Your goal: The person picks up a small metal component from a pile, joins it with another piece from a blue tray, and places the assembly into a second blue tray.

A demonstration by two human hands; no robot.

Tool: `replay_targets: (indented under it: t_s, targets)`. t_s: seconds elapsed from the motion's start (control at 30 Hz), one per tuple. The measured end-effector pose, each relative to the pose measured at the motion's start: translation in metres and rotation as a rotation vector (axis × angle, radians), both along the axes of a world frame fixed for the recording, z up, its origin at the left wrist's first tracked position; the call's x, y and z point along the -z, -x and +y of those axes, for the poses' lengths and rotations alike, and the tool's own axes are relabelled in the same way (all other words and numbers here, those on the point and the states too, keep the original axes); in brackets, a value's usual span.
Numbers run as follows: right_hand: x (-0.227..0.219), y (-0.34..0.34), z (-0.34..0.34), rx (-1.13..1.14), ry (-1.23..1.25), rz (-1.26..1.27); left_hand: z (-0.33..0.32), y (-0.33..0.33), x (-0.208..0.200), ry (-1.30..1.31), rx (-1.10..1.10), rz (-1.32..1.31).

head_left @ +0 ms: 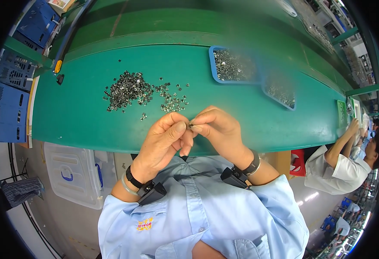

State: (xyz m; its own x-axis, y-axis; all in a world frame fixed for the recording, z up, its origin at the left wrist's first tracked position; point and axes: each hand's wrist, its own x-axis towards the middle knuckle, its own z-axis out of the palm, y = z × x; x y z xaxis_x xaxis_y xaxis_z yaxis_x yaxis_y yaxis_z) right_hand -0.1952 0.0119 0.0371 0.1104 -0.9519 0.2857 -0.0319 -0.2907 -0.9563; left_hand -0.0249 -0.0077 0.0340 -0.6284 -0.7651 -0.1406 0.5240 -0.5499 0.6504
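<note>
Dark piece, left hand, right hand (both pinching)

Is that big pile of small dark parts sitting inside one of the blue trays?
No, the pile of small parts lies loose on the green tabletop, left of the blue trays.

Head view: left one of two fisheye cameras worn side by side on the head, looking steeply down and forward. Upright, unmirrored. Shirt front nearest, along lower edge; left hand and right hand mid-frame, fairly near; green tabletop beyond, seen from above. Very wide field, edges bowing toward a dark round rim
</note>
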Motion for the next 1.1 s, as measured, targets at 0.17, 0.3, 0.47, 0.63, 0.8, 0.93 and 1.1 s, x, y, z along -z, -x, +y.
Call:
replay_targets:
  t_s: [0.17,0.3,0.47,0.63,0.8,0.93,1.1]
  targets:
    - [0.004,-0.001,0.002,-0.019,-0.040,-0.129,0.003,0.004,0.003,0.013,-0.032,-0.039]
    - [0.004,-0.001,0.003,-0.005,0.009,-0.060,0.003,0.004,0.002,0.018,-0.033,-0.031]
    - [0.004,0.003,0.000,0.045,0.206,0.186,0.003,0.001,0.000,0.022,-0.007,-0.095]
    - [0.003,0.006,0.001,0.046,0.269,0.313,0.003,0.001,0.005,0.015,-0.006,-0.115]
    - [-0.001,0.008,0.000,0.068,0.240,0.314,-0.001,0.004,0.011,0.040,-0.001,-0.170]
    - [-0.003,0.025,-0.017,0.122,0.255,0.485,-0.007,0.011,0.006,-0.022,0.007,-0.154]
    - [-0.008,0.059,-0.068,0.340,0.247,0.663,-0.007,-0.003,0.013,-0.068,-0.016,-0.155]
